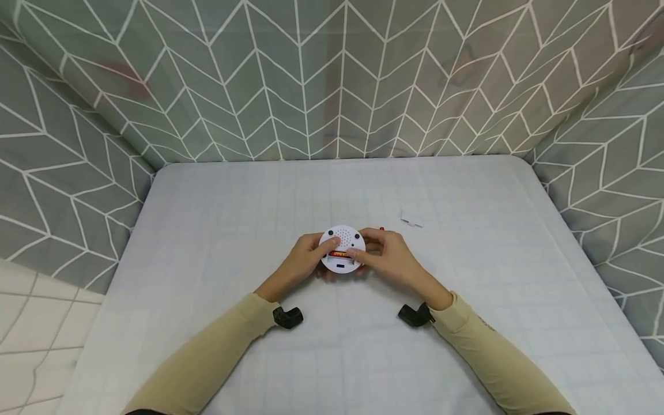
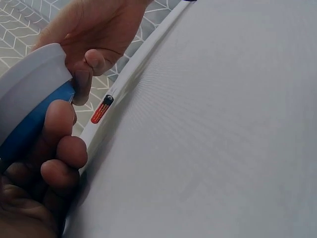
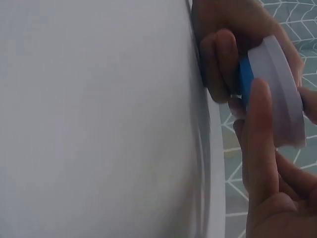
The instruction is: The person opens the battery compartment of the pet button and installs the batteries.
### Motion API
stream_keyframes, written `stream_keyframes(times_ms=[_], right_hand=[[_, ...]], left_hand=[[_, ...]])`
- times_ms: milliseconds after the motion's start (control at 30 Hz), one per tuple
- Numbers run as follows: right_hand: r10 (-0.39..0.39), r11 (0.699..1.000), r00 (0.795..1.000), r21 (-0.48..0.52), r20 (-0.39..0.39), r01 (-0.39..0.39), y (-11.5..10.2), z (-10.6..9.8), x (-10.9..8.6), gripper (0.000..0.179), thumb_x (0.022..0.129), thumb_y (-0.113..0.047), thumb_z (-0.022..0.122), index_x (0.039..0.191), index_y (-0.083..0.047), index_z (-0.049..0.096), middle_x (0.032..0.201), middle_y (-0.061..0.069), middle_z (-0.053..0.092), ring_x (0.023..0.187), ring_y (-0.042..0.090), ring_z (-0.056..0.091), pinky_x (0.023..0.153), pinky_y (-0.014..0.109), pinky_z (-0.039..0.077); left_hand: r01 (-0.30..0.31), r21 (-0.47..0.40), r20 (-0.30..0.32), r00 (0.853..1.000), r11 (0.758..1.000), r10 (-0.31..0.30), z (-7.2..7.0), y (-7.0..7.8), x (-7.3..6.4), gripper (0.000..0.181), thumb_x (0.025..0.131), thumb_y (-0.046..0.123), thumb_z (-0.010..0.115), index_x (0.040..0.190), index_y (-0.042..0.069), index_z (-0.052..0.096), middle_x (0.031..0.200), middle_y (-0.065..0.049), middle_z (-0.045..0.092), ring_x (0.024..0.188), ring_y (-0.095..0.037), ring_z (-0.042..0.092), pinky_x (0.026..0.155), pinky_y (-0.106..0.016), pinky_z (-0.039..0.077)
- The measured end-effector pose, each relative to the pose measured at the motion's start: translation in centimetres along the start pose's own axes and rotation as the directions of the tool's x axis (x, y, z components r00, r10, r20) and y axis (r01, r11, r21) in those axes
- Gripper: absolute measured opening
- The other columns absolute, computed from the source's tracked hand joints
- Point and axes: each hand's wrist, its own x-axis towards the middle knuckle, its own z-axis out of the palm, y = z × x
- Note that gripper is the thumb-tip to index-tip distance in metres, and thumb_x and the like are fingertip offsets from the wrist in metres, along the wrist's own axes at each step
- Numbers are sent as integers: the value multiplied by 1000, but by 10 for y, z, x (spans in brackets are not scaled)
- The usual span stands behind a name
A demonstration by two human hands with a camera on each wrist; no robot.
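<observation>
Both hands hold disc (table's far edge apart).

The device is white and blue, the curtain grey with white zigzags.

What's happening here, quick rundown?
A person has a round white-and-blue plastic device in both hands, its perforated white face up. The left hand grips one side; the right hand holds the other, thumb by the open battery compartment, where a red-labelled cylindrical battery shows. A loose red-and-black cylindrical battery lies on the white-covered table beyond the right hand, as does a small flat white piece, possibly the compartment's cover.
</observation>
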Motion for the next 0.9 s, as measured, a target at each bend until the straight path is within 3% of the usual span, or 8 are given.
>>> stream_keyframes(times_ms=[167,300,533,700,800,900], right_hand=[[-14,1000,1000,22,-14,14,-1,-10,-3,27,104,-25,70,122,-5,72,95,12,77,68,28,76,68,39,64],[-64,996,997,52,-41,66,-1,-20,-2,24,108,-20,62,118,0,72,95,18,74,68,30,75,64,43,64],[-91,996,992,15,-90,93,0,-30,0,19,105,-12,66,114,4,73,98,25,75,68,27,74,64,40,64],[-160,979,965,-159,-206,129,3,-34,1,13,97,-6,75,109,1,76,90,17,77,64,21,72,61,29,61],[-224,937,930,-328,-291,123,4,-35,2,14,91,-7,82,105,-5,78,87,8,76,70,18,70,65,27,60],[-268,891,905,-443,-330,103,5,-37,2,22,87,-6,86,107,-4,78,92,8,74,80,21,69,71,35,62]], left_hand=[[16,-10,4,1000,1000,-16,2,-2,-2,40,109,39,56,107,1,71,62,-6,68,50,-18,63,48,-29,48],[35,-12,6,999,999,-35,2,-1,-2,41,109,39,56,109,1,71,63,-7,69,50,-18,63,48,-29,47],[40,-11,13,999,999,-40,1,-1,-1,41,109,40,56,110,2,71,65,-8,70,52,-18,64,49,-27,47],[35,-12,16,999,999,-35,1,-1,-1,42,109,40,55,111,1,71,65,-7,71,52,-18,64,49,-27,48],[37,-16,19,999,999,-37,1,-1,-1,42,109,40,56,111,1,71,67,-6,71,52,-18,65,50,-28,48],[32,-17,22,999,999,-32,0,-1,-1,42,109,40,56,112,0,71,67,-6,72,52,-18,65,50,-28,48]])
